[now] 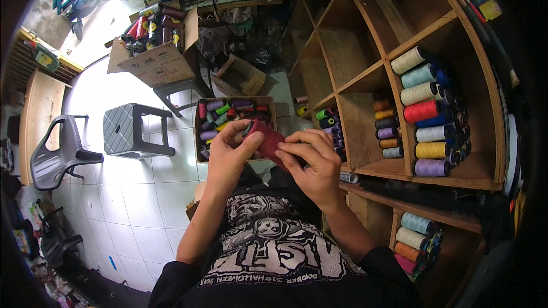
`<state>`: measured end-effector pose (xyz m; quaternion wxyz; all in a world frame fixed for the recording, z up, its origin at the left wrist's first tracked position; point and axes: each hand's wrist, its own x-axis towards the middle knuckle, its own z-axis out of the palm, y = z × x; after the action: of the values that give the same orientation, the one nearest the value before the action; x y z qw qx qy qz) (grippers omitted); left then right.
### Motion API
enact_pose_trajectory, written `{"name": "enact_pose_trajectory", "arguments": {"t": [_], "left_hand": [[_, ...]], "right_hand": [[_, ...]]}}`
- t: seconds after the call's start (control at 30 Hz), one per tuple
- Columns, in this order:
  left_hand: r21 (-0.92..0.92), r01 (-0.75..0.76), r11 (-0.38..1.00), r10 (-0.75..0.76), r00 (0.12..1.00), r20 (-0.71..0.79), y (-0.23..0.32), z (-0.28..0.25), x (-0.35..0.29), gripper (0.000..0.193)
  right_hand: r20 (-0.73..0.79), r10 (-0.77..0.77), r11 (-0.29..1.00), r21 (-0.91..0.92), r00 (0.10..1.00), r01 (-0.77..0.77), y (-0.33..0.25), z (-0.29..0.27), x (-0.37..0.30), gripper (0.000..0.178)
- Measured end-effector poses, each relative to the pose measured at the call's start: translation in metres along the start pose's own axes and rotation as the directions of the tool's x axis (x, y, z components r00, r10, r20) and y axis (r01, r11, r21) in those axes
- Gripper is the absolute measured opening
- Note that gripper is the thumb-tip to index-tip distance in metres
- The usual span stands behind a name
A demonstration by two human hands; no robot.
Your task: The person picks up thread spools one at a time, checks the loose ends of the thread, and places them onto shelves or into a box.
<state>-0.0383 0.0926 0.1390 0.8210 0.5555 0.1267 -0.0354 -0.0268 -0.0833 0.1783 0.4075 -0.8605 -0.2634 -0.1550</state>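
Observation:
A dark red thread spool [268,138] is held tilted in front of my chest. My left hand [233,147] grips its dark-capped end between thumb and fingers. At the other end, my right hand [311,158] has its thumb and fingertips pinched against the wound thread; whether a loose strand is between them is too small to tell. Just beyond my hands stands an open cardboard box [199,131] full of thread spools in many colours, partly hidden by my left hand.
To the right rises a wooden shelf [365,74] with square compartments, some holding stacked spools [423,112]. More spools [412,240] lie in a lower compartment. A second cardboard box [157,67] of spools rests on a stool. At left are a grey plastic stool [123,130] and a chair [65,137].

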Motion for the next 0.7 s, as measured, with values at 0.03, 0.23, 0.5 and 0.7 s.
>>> {"name": "enact_pose_trajectory", "arguments": {"t": [0.03,0.23,0.5,0.7], "left_hand": [[0.000,-0.002,1.000,0.002,1.000,0.002,0.000,0.000,-0.001,0.040],[0.011,-0.005,1.000,0.005,1.000,0.008,-0.002,0.002,-0.005,0.039],[0.147,-0.092,0.985,0.107,0.990,-0.097,-0.009,-0.006,-0.005,0.036],[0.293,-0.170,0.941,0.205,0.974,-0.093,-0.013,-0.010,-0.007,0.037]], "right_hand": [[-0.020,-0.009,0.999,-0.035,1.000,0.009,-0.003,0.001,0.001,0.017],[0.028,0.219,0.953,0.209,0.975,-0.220,0.004,0.007,-0.007,0.012],[0.392,-0.013,1.000,0.011,0.920,0.010,0.000,-0.029,-0.003,0.013],[0.599,-0.132,0.991,0.087,0.790,0.099,-0.003,-0.052,-0.006,0.014]]}}
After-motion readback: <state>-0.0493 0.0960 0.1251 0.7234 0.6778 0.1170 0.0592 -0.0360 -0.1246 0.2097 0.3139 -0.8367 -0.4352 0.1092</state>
